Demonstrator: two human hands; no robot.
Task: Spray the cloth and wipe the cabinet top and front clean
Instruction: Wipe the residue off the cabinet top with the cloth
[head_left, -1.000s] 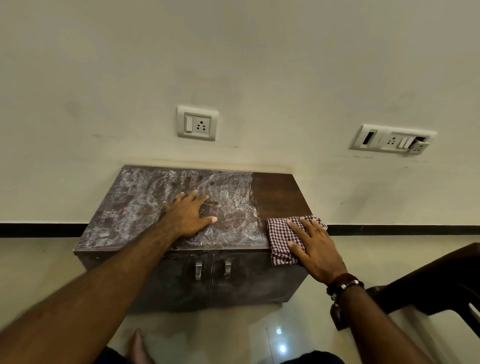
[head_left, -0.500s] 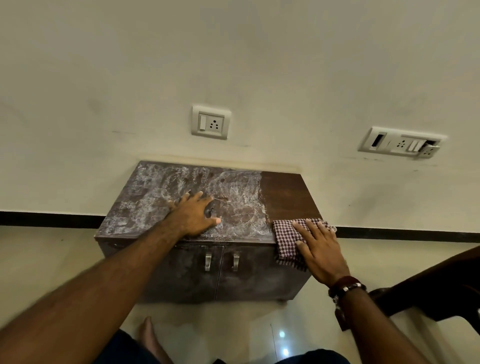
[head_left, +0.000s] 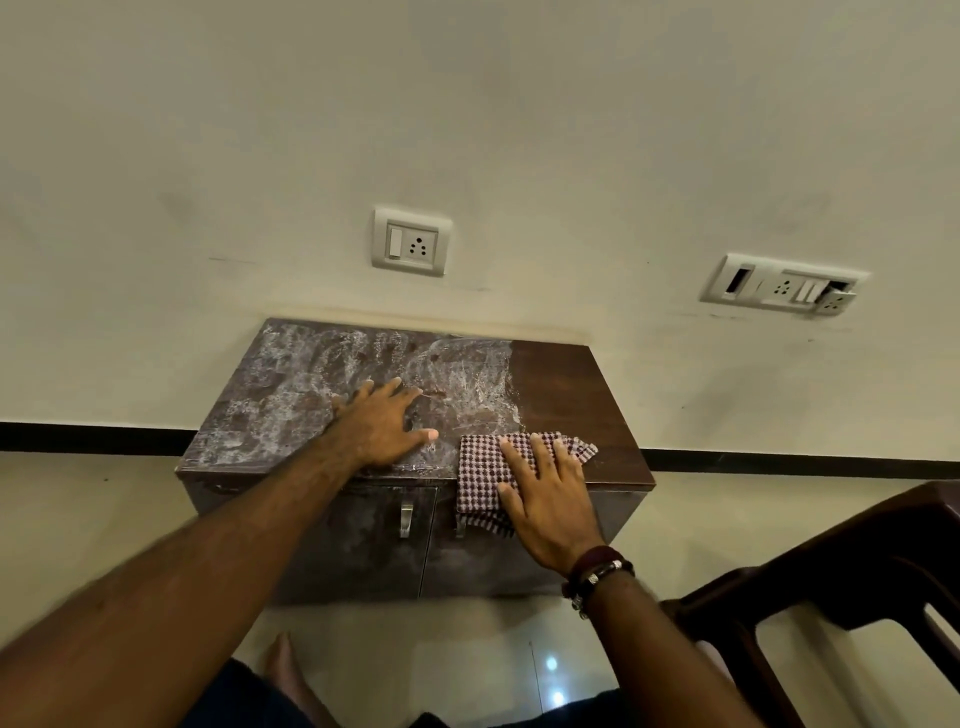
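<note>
A low dark brown cabinet (head_left: 563, 384) stands against the wall. The left and middle of its top are covered in whitish smears, while the right strip is clean brown. My left hand (head_left: 384, 426) lies flat on the smeared top, fingers spread, holding nothing. My right hand (head_left: 550, 499) presses a red-and-white checked cloth (head_left: 480, 467) onto the top at the front edge. The cloth's lower part hangs over the right door. No spray bottle is in view.
Two metal door handles (head_left: 406, 519) sit on the dull cabinet front. A dark plastic chair (head_left: 857, 571) stands at my lower right. Wall sockets (head_left: 411, 241) and a switch panel (head_left: 784, 286) are above. My bare foot (head_left: 283, 670) rests on the glossy tiled floor.
My right hand has slid the cloth leftward along the front edge, from the clean right corner to the edge of the smeared area. My left hand has stayed put.
</note>
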